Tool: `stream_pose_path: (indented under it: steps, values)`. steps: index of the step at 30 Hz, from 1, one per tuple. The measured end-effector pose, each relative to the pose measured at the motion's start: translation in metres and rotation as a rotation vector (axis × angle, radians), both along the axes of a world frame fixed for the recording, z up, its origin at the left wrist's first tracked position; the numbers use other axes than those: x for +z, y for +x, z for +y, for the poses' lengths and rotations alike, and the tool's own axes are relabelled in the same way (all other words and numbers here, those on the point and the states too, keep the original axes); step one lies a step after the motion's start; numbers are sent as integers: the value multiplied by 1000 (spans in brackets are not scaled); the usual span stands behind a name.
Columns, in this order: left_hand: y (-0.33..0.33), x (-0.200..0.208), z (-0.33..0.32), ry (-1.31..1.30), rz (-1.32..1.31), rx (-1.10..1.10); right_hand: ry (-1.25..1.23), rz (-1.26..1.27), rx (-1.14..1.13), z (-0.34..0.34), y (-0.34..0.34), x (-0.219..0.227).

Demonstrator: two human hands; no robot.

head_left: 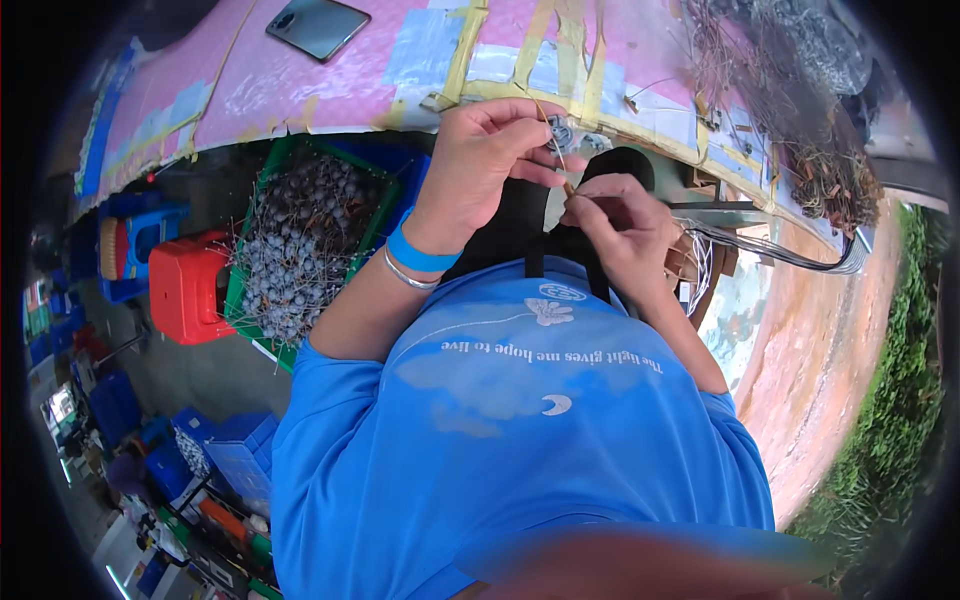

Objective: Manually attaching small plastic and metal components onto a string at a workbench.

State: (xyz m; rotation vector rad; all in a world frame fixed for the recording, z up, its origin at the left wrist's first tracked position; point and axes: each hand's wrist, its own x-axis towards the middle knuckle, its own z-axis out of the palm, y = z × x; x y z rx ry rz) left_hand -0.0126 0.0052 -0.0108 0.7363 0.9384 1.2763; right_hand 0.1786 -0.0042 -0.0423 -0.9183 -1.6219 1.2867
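Observation:
My left hand, with a blue band and a silver bangle at its wrist, is raised at the table's front edge. Its thumb and fingers are closed on a thin wire. Close beside those fingertips shows a small round grey part; whether it is joined to the wire I cannot tell. To the right, my right hand pinches a small brown piece between thumb and fingers. A fine strand appears to run between the two hands, its ends partly hidden by the fingers.
The table has a pink, taped cover; a phone lies on it. A tangle of thin wires covers its right end. Below left, a green crate holds many round grey wired parts, beside a red stool. Cables hang at right.

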Motion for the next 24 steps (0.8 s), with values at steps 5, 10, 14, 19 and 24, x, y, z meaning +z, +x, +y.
stream_pose_path:
  steps: [5,10,14,19,24]
  values:
    - [0,11,-9,8,-50,-109,258,-287,-99,22,-4,11]
    - [8,15,-16,139,149,-229,-303,391,154,38,-13,21]
    - [10,16,-19,144,176,-193,-122,500,190,39,-15,27]
    - [2,18,-13,75,-18,-199,-169,525,101,38,-15,27]
    - [11,12,-15,157,62,-63,-377,543,45,41,-22,28]
